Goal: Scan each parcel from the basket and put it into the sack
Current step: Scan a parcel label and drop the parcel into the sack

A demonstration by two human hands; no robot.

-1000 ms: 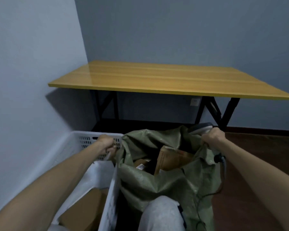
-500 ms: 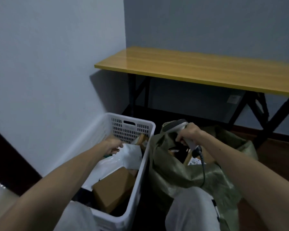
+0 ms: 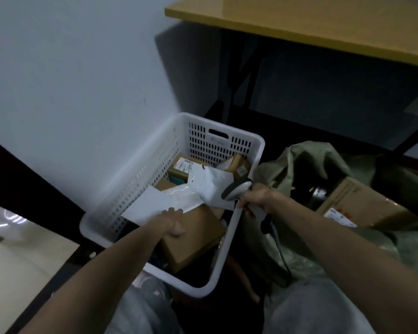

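Observation:
A white slotted basket (image 3: 135,189) stands by the wall and holds a white poly mailer (image 3: 179,198), a brown cardboard box (image 3: 198,239) and smaller labelled boxes (image 3: 184,165) at its far end. My left hand (image 3: 171,221) is inside it, fingers curled over the mailer's near edge and thumb below, above the brown box. My right hand (image 3: 258,201) grips a grey barcode scanner (image 3: 237,190) over the basket's right rim, its cable (image 3: 275,239) hanging down. To the right, the open green sack (image 3: 299,165) holds a labelled brown box (image 3: 362,203).
A yellow-topped table (image 3: 323,22) on black legs (image 3: 249,80) stands behind the basket and sack. The pale wall (image 3: 70,80) runs along the left, with a dark baseboard (image 3: 22,184) below it. My knees (image 3: 143,309) sit at the bottom, close against the basket.
My view has tilted down and left. My left hand went from the basket's far rim down onto the white mailer. My right hand carried the scanner from the sack's mouth to the basket's right rim.

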